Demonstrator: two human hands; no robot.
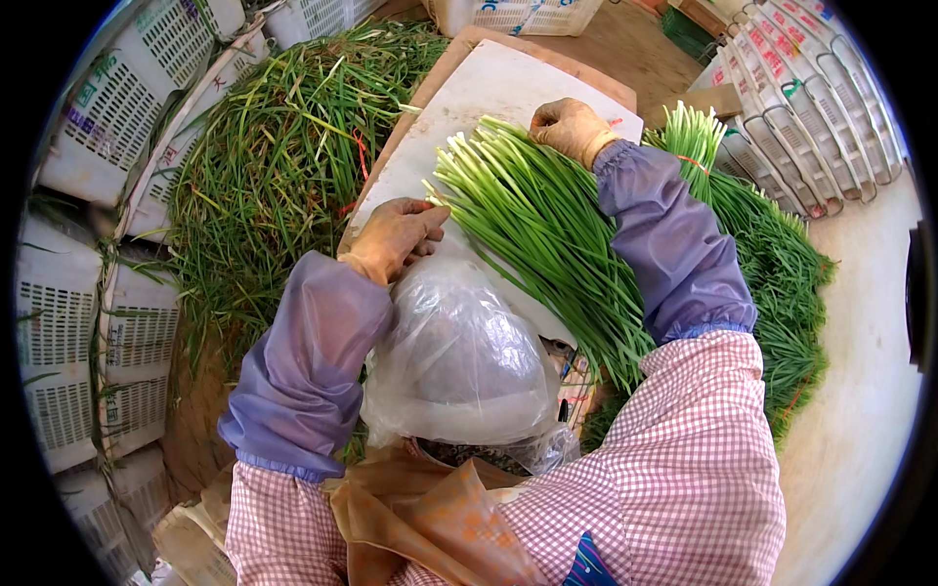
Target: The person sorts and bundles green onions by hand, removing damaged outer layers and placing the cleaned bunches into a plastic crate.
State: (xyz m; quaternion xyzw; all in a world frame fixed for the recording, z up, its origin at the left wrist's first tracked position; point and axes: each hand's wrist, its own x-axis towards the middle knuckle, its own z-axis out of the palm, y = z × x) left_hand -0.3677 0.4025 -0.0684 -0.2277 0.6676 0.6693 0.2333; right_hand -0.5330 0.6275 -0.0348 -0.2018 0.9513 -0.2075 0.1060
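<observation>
Loose green garlic chives [542, 220] lie on a white board [469, 95], their pale cut ends towards the upper left and their leaves trailing over the near edge. At the upper right end of the stalks is my right hand [568, 128], gloved, fingers curled; whether it grips any is hidden. My left hand [403, 234], also gloved, is beside the lower left stalk ends, thumb and forefinger close together; I cannot tell whether a thin stalk is between them. Below the left hand, a clear plastic bag [465, 351] bulges over something rounded.
A large heap of tangled leaves [293, 168] lies left of the board. Bundled chives [696, 146] with red ties are stacked at the right. White plastic crates [110, 110] line the left side; more crates [806, 110] stand at the upper right.
</observation>
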